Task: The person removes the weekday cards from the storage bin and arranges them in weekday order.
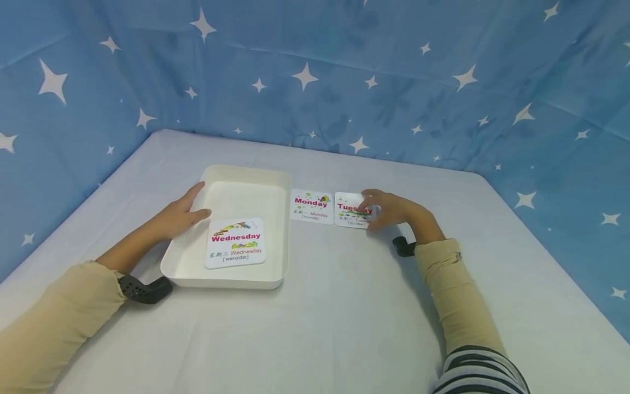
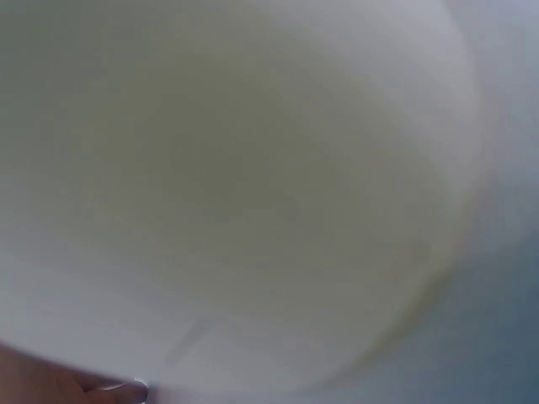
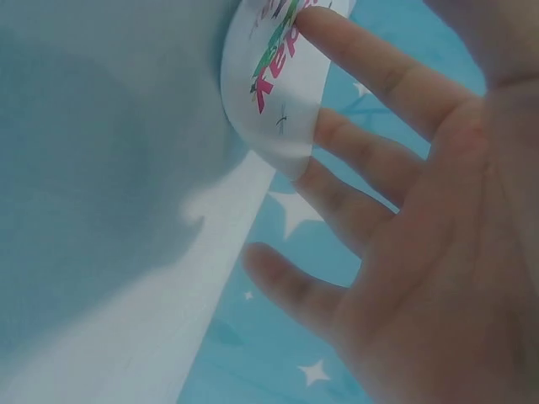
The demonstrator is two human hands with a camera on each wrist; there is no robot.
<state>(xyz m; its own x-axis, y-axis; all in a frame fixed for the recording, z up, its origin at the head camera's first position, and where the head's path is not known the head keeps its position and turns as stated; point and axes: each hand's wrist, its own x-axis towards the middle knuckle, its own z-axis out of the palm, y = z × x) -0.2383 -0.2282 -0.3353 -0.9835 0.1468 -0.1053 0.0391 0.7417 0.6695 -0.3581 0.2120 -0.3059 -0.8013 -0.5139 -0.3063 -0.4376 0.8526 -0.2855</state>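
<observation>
In the head view a white tray [image 1: 248, 173] holds a Wednesday card [image 1: 236, 261]. My left hand [image 1: 176, 219] grips the tray's left wall, thumb over the inside and the other fingers along the outer side. To the right of the tray lies a Monday card [image 1: 311, 214], and beside that a Tuesday card [image 1: 344, 218]. My right hand [image 1: 391, 209] reaches over the Tuesday card's right part with spread fingers. In the right wrist view, the index fingertip rests on the printed face of this card, and two more fingers meet its edge.
A white cloth [image 1: 325, 323] covers the table. Behind it and along the sides hangs a blue curtain [image 1: 275, 60] with white stars. A dark device [image 1: 145, 290] sits on the left wrist and another [image 1: 403, 247] on the right. The left wrist view is blurred.
</observation>
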